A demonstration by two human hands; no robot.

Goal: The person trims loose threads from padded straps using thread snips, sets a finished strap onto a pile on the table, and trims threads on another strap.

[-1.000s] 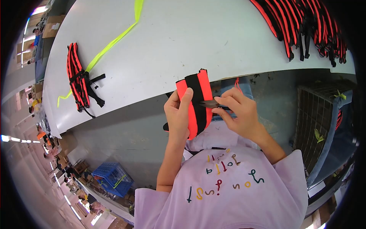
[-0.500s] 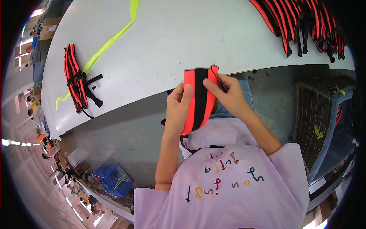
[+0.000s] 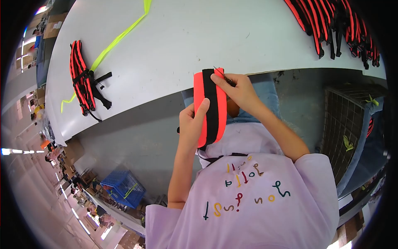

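A wide neon-orange band with a black middle stripe [image 3: 211, 110] is stretched between my hands in front of my shirt, close to the table's front edge. My left hand [image 3: 192, 122] grips its left side, thumb lying on the front face. At the upper right, my right hand [image 3: 236, 89] pinches the band's top end and also holds small dark thread snips [image 3: 229, 81]. The thin tips of the snips show at the band's top edge, while their handles are partly hidden in my fingers. A black strap [image 3: 213, 159] hangs from the band's lower end.
On the white table [image 3: 178, 45] lie a bundle of orange-black bands [image 3: 85, 83], a yellow-green ribbon [image 3: 120, 37] and, far right, a pile of similar bands [image 3: 331, 25]. A wire cage [image 3: 342, 133] stands at right, a blue crate [image 3: 123, 189] at lower left.
Both hands have shifted the band slightly left. My left thumb now lies further onto the black stripe, and the snips' tips have moved from the band's right corner across its top edge.
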